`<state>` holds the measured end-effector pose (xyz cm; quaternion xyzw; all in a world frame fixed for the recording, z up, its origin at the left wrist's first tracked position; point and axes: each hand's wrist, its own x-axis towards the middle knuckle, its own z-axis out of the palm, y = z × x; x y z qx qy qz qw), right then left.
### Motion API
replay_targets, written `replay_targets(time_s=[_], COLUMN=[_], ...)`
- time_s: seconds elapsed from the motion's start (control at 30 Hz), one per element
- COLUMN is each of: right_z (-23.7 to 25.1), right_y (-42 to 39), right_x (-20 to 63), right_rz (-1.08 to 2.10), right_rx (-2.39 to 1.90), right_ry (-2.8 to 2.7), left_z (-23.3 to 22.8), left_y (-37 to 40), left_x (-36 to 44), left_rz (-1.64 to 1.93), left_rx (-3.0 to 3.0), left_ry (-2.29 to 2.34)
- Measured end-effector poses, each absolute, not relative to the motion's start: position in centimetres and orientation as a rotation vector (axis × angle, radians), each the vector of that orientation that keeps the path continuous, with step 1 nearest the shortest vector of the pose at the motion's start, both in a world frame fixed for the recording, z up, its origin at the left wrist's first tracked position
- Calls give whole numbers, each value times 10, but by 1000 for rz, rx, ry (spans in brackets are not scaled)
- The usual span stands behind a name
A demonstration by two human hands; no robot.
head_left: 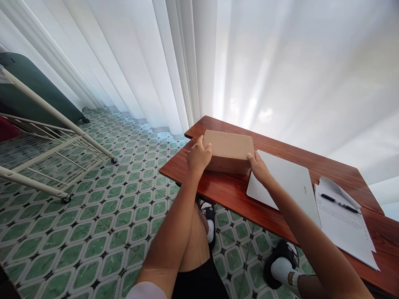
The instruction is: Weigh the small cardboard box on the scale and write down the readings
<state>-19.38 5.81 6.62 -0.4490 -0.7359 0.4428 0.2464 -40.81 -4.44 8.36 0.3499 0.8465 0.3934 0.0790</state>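
Note:
A closed brown cardboard box (229, 144) sits at the left part of a reddish wooden table (224, 187). My left hand (199, 154) grips its left end, thumb over the top edge. Against the box's right end is my right hand (258, 165), its thumb at the near corner and the other fingers mostly hidden along the side. Both hands hold the box between them. Just right of it lies a shut silver laptop (286, 178), partly under my right forearm.
Papers (341, 224) with a black pen (339, 203) on top lie right of the laptop. White curtains (280, 74) hang behind the table. To the left stands a wheeled white metal rack (59, 143), with a dark green suitcase-like object (37, 89) beyond it on the tiled floor.

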Motion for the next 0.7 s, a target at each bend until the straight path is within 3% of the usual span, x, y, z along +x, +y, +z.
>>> replay_targets(time_s=[0.37, 0.7], right_z=[68, 84], right_y=[55, 55], right_x=[-188, -164], right_rz=[1145, 1173], right_rx=[-1033, -809], right_ry=[-2045, -1974], left_z=[83, 83], left_y=[-44, -41], left_x=[-403, -390], left_rz=[1429, 1868], left_rx=[1071, 1166], left_ry=[2561, 2261])
